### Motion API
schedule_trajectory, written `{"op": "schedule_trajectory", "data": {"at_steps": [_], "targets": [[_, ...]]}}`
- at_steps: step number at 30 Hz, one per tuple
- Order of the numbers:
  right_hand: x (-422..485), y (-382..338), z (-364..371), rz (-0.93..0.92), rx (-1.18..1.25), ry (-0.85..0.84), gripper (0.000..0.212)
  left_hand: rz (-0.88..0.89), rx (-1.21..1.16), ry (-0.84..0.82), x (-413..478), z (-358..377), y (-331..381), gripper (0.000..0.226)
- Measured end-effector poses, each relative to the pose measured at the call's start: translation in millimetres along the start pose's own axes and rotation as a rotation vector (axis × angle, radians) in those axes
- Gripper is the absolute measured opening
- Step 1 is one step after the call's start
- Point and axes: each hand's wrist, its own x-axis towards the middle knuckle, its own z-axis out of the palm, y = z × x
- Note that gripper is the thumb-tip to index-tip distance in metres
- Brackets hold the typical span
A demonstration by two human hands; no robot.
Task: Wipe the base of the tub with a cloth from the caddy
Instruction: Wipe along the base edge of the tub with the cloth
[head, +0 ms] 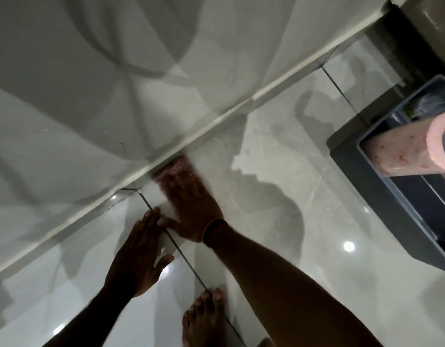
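Observation:
A pink cloth lies pressed flat on the glossy floor right against the pale strip along the foot of the white tub. My right hand rests palm-down on the cloth, fingers spread over it and blurred by motion; an orange band circles the wrist. My left hand lies flat on the floor tile just left of it, fingers apart, holding nothing. The grey caddy stands at the right edge with a pink roll of patterned cloth lying in it.
My bare foot stands on the tile at the bottom centre. Dark grout lines cross the wet, reflective floor. A dark recess sits at the top right behind the caddy.

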Motion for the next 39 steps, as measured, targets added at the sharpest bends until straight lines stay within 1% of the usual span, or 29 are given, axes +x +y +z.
{"op": "schedule_trajectory", "data": {"at_steps": [1,2,4,5,7,9,11,14,16,17,18,20,21,22,23,24,25,26,27,28,29,30,31,32,33,35,37,39], "targets": [[-1,5,0,-0.082,-0.032,-0.025,0.092,-0.006,0.014,-0.004,0,0,1,0.092],[0,13,-2,-0.121,-0.057,-0.026,0.09,-0.009,0.019,-0.005,0,0,2,0.092],[4,40,-11,-0.077,-0.081,0.016,0.088,-0.006,0.007,0.005,1,-2,4,0.091],[6,59,-18,-0.001,-0.089,0.057,0.089,0.0,-0.003,0.012,2,-3,6,0.09],[8,108,-36,0.21,-0.105,0.15,0.093,-0.002,-0.027,0.036,4,-6,8,0.09],[13,155,-68,0.453,-0.105,0.167,0.098,-0.009,-0.036,0.051,6,-5,8,0.091],[20,199,-103,0.624,-0.073,0.163,0.101,0.0,-0.039,0.068,7,-1,7,0.092],[27,248,-158,0.766,0.034,0.137,0.106,0.024,-0.045,0.097,10,4,11,0.089],[34,260,-174,0.817,0.042,0.125,0.112,0.009,-0.073,0.131,13,6,16,0.088],[36,253,-172,0.811,-0.023,0.147,0.115,-0.003,-0.087,0.142,13,7,19,0.088],[35,239,-161,0.77,-0.095,0.205,0.114,-0.011,-0.096,0.146,12,6,21,0.087],[22,199,-123,0.618,-0.135,0.304,0.11,-0.009,-0.091,0.139,11,7,22,0.085],[12,177,-106,0.497,-0.101,0.28,0.112,-0.006,-0.072,0.13,13,6,21,0.085],[2,160,-95,0.395,-0.088,0.196,0.112,-0.011,-0.055,0.115,14,6,19,0.085],[-6,155,-91,0.33,-0.084,0.093,0.112,-0.016,-0.05,0.101,15,5,18,0.086],[-10,158,-94,0.288,-0.083,0.029,0.111,-0.023,-0.058,0.09,16,5,18,0.087],[-9,170,-101,0.277,-0.081,0.049,0.109,-0.025,-0.066,0.089,17,4,18,0.088],[-5,190,-107,0.299,-0.107,0.101,0.107,-0.02,-0.068,0.097,18,4,18,0.088],[2,212,-116,0.377,-0.163,0.154,0.107,-0.014,-0.075,0.105,19,4,18,0.087],[12,235,-131,0.496,-0.22,0.191,0.111,-0.015,-0.089,0.112,19,3,21,0.087],[22,260,-146,0.632,-0.231,0.193,0.117,-0.017,-0.105,0.118,20,5,22,0.087],[30,278,-163,0.735,-0.208,0.182,0.122,-0.022,-0.114,0.127,21,8,23,0.088],[36,291,-178,0.799,-0.17,0.19,0.125,-0.031,-0.122,0.136,21,8,25,0.088],[39,298,-186,0.823,-0.133,0.204,0.126,-0.036,-0.13,0.141,22,8,27,0.087],[39,296,-189,0.818,-0.099,0.207,0.125,-0.032,-0.135,0.144,23,7,27,0.086],[36,266,-170,0.759,-0.136,0.235,0.114,-0.014,-0.124,0.143,22,5,27,0.084],[32,210,-124,0.664,-0.132,0.339,0.103,-0.012,-0.101,0.123,20,1,27,0.083],[29,146,-74,0.552,-0.027,0.461,0.088,-0.028,-0.084,0.105,18,0,28,0.085]]}}
